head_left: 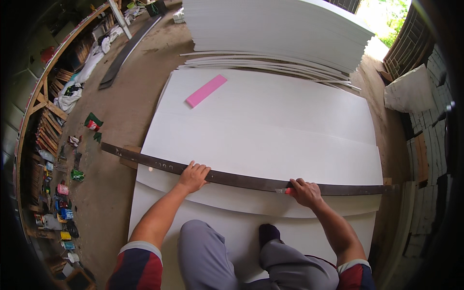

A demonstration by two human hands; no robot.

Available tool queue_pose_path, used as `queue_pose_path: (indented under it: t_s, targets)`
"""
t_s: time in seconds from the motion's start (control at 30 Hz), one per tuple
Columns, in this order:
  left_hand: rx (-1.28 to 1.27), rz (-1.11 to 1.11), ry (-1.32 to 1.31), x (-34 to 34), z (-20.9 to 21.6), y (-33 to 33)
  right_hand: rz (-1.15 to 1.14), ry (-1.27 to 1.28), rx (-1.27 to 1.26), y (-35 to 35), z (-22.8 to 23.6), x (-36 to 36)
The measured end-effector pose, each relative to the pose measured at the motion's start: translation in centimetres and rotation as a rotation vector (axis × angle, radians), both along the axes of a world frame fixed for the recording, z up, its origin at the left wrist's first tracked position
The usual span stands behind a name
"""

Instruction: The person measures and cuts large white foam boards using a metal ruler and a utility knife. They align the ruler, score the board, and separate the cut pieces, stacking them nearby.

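Note:
A long dark strip (237,179), like a straightedge, lies across the white sheets (270,121) in front of me. My left hand (195,177) is closed over it left of the middle, fingers at its far edge. Farther right, my right hand (306,192) is closed round a red utility knife (289,191) whose pale tip points left. That hand rests against the strip, and most of the knife's handle is hidden in it. On the far left part of the sheet lies a pink bar-shaped block (206,91).
Beyond the sheets stand a tall stack of white sheets (270,36) and several thin white strips (266,64). A dark board (126,55) lies on the floor at the far left. Paint cans and clutter line a wooden rack (48,101). Stacked panels (430,159) stand right.

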State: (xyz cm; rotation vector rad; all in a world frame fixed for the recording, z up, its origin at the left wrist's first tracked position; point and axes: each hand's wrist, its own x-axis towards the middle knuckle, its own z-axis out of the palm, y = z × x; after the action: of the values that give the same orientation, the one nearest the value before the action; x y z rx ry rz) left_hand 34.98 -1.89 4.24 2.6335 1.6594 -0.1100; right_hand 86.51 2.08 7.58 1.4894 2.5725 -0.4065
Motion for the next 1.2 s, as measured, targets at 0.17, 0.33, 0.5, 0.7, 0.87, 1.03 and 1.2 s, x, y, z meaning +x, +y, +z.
queue_pose_path:
  t_s: [0.17,0.33,0.5,0.7,0.87,1.03,1.2]
  targets:
    - [-0.430,0.037,-0.035,-0.1,4.0,4.8,0.010,0.047,-0.190,3.6,2.5,-0.3]
    - [-0.287,0.014,-0.104,-1.6,8.0,8.1,-0.019,0.126,-0.183,6.9,6.6,-1.6]
    - [0.075,0.092,-0.225,-1.2,6.3,15.9,-0.115,0.139,0.060,15.0,6.1,-3.6]
    - [0.186,0.208,-0.040,0.7,1.4,25.7,-0.163,0.235,0.304,25.5,-0.2,-3.8]
    - [0.129,0.280,0.185,2.5,-0.7,30.6,-0.185,0.187,0.309,30.1,-2.9,-3.8]
    - [0.103,0.463,0.090,2.6,-2.9,32.8,-0.235,0.176,0.313,32.3,-3.9,-5.2]
    - [-0.012,0.655,-0.111,4.3,-4.9,29.5,-0.313,0.212,0.356,30.1,-7.2,-7.4]
